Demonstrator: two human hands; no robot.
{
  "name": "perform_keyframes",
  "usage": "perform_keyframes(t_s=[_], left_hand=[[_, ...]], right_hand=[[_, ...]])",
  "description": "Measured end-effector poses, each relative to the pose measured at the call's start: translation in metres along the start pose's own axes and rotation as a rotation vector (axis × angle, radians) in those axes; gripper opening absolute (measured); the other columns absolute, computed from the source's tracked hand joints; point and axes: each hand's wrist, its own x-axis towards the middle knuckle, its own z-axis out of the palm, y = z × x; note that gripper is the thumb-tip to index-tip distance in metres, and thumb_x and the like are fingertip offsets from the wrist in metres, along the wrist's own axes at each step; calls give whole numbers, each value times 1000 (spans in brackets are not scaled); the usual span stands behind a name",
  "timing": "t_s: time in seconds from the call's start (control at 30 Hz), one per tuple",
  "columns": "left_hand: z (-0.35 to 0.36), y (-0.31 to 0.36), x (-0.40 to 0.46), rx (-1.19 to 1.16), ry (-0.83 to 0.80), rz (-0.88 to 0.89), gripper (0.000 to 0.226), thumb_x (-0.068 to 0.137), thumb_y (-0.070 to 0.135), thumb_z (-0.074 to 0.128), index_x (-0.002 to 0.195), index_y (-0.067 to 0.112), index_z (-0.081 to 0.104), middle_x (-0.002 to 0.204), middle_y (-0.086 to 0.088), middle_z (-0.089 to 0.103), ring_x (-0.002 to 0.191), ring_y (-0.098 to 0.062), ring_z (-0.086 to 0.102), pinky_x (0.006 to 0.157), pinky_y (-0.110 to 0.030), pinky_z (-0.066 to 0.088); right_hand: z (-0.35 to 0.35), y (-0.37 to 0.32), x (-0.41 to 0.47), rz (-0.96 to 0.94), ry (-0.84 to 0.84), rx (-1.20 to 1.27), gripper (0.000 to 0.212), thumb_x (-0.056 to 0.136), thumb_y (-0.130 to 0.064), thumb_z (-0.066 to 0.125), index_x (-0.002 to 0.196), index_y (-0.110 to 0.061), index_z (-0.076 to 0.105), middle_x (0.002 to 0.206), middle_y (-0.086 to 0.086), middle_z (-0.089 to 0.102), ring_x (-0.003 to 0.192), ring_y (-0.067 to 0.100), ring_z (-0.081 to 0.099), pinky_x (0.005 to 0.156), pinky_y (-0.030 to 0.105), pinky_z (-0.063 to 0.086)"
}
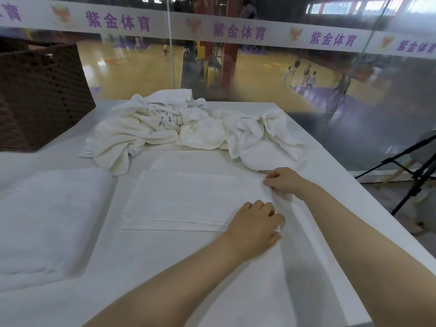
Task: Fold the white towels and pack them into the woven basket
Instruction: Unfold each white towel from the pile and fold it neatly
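White towel (188,199), half-folded, lies mid-table; my left hand (256,224) and right hand (284,180) pinch its right edge. If I pull unevenly, layers may skew. Basket (40,95) stands far left.

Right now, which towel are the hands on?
The flat half-folded towel in the middle; both the left hand and right hand pinch its right edge. The crumpled pile behind lies untouched.

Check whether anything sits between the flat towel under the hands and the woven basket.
Nothing solid blocks it. The folded towel, gripped at its right edge by both the left hand and right hand, has open tabletop toward the woven basket far left; the crumpled towel pile lies behind.
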Motion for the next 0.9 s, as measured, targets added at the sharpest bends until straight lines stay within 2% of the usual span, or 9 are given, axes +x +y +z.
perform_keyframes(t_s=[0.1,0.17,0.23,0.3,0.4,0.5,0.6,0.7,0.9], left_hand=[[3,7,8,129,-64,-13,25,83,38,65,101,22,68,90,-1,55,74,-21,49,61,-30,31],[1,13,11,249,-186,-33,21,67,40,77,81,26,69,74,5,53,56,-16,40,48,-27,20],[4,15,15,280,-196,-55,26,55,35,83,71,25,65,65,5,46,51,-16,27,45,-27,2],[1,16,17,262,-160,-65,29,55,34,83,72,23,62,64,3,34,50,-16,24,46,-27,-4],[-8,13,14,120,-47,-101,22,80,28,68,95,13,64,75,-3,41,56,-22,42,42,-27,13],[-28,6,9,-238,31,-244,25,92,21,50,112,13,61,98,-7,57,80,-26,56,60,-35,42],[-50,-2,-2,-485,194,-360,21,89,19,52,107,18,62,98,0,60,85,-17,56,74,-32,47],[-72,-10,-18,-732,334,-502,16,86,17,55,99,25,59,91,5,59,76,-9,56,73,-28,49],[-114,-38,-62,-961,580,-692,14,84,13,60,93,24,58,86,7,61,81,-15,63,82,-36,54]], right_hand=[[-1,-3,3,18,-25,-7,17,86,-24,70,94,-9,66,81,0,60,76,13,54,65,22,42],[-1,-5,4,18,-22,-16,16,85,-23,71,89,-11,61,80,0,59,73,12,52,63,23,41],[-1,-6,5,22,-20,-21,16,85,-22,70,88,-10,59,79,3,60,70,14,52,63,25,41],[-2,-9,5,33,-29,12,14,85,-19,67,87,-9,57,78,7,60,67,17,53,65,27,44],[-5,-16,1,31,-16,103,12,87,-16,64,86,-11,53,77,11,55,64,19,51,61,27,45],[-11,-30,-5,8,22,157,15,89,-16,65,80,-9,54,72,7,55,62,17,52,60,27,46],[-19,-54,-9,-31,52,262,23,86,-12,65,70,-12,48,66,6,47,58,17,46,56,26,42],[-23,-90,-9,-86,91,350,16,82,-6,64,76,-12,50,71,9,43,63,20,42,57,28,38],[7,-183,-9,-202,146,350,14,75,-1,61,72,-11,51,63,8,43,54,20,41,51,25,37]])
